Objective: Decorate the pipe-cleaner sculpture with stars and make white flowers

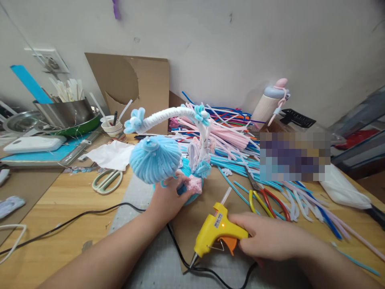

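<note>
Left hand [170, 196]: fingers curled tight round the pink-and-blue base of a pale blue and white pipe-cleaner ornament [155, 158], holding it upright on the brown cardboard sheet [207, 208]. The ornament stands mid-table, just beyond that hand. Its white stem rises at the right of the base and arches over to the left, with a fluffy blue dome under the left end. Long axis of the arch: left-right.

Right hand [267, 237]: closed round the handle of a yellow hot-glue gun with orange trigger [218, 228], held low over the cardboard. Cannot tell whether a finger presses the trigger. Gun axis is diagonal, with the nozzle down-left toward the person and the clear glue stick jutting up-right from the back. So the nozzle points away from the ornament, whose base lies up-left of the gun, near but apart. Left hand is the nearer, already on it.

Around: 1 black cord [90, 214], red- and yellow-handled cutters [264, 200], a heap of coloured pipe cleaners [228, 136].
</note>
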Demonstrator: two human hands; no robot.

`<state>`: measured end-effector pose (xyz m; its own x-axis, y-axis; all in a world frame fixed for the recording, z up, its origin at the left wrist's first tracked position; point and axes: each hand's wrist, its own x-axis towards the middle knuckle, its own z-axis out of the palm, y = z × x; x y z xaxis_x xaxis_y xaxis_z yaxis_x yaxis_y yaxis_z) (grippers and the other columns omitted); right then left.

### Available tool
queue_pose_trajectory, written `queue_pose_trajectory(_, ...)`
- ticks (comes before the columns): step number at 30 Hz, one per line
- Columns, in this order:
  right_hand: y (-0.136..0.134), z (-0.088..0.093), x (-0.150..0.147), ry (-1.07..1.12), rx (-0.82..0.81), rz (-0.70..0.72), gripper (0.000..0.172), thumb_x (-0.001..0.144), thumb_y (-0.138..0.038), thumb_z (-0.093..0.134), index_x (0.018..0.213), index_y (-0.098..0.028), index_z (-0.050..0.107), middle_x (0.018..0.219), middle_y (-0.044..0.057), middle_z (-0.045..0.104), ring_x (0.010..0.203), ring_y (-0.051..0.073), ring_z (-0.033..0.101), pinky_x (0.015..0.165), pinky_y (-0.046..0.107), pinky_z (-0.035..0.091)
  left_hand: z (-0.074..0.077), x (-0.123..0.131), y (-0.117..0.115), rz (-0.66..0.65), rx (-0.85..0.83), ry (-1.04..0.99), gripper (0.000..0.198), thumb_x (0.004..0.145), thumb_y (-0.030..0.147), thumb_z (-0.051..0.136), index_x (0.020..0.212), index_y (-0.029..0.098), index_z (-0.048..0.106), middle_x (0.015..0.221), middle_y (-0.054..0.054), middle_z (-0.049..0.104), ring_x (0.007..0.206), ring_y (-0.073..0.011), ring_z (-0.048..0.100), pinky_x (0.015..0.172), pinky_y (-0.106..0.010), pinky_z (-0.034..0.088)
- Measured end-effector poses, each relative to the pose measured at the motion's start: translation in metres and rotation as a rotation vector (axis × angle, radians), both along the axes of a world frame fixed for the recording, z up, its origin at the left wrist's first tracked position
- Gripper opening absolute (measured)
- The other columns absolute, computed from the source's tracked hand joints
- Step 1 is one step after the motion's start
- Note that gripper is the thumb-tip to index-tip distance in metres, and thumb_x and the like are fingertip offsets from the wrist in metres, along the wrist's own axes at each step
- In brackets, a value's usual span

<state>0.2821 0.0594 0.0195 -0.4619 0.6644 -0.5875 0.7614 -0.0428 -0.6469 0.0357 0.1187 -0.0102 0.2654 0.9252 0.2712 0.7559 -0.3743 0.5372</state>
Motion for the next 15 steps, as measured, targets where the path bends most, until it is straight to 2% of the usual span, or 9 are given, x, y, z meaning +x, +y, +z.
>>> queue_pose_trajectory(3,0.000,-0.001,0.000,-0.028,-0.010,0.008,0.026,0.064,-0.013,0.048,0.085,-0.021,0.060,0.081,0.000,0.064,0.070,0.016,0.059,0.055,0.022,0.039,-0.003,0.000,-0.001,0.012,0.040,0.038,0.026,0.078,0.042,0.063,0.096,0.024,0.065,0.106,-0.006,0.067,0.107,-0.0270,0.056,0.094,-0.044,0.041)
queue_pose_trajectory(10,0.000,-0.002,0.000,-0.004,-0.033,-0.002,0.025,0.065,-0.013,0.047,0.086,-0.020,0.058,0.078,-0.001,0.062,0.064,0.014,0.059,0.050,0.020,0.038,0.007,-0.001,-0.002,0.063,0.042,0.103,0.020,0.077,0.040,0.064,0.092,0.027,0.065,0.098,-0.002,0.068,0.100,-0.0263,0.058,0.089,-0.045,0.037)
queue_pose_trajectory(15,0.000,0.002,-0.001,0.002,-0.083,-0.040,0.024,0.065,-0.013,0.047,0.085,-0.020,0.058,0.075,-0.002,0.061,0.055,0.011,0.057,0.045,0.019,0.038,0.002,-0.004,-0.006,0.145,-0.047,0.138,0.060,0.064,0.049,0.072,0.114,0.024,0.054,0.112,-0.009,0.063,0.107,-0.0340,0.054,0.093,-0.051,0.034)
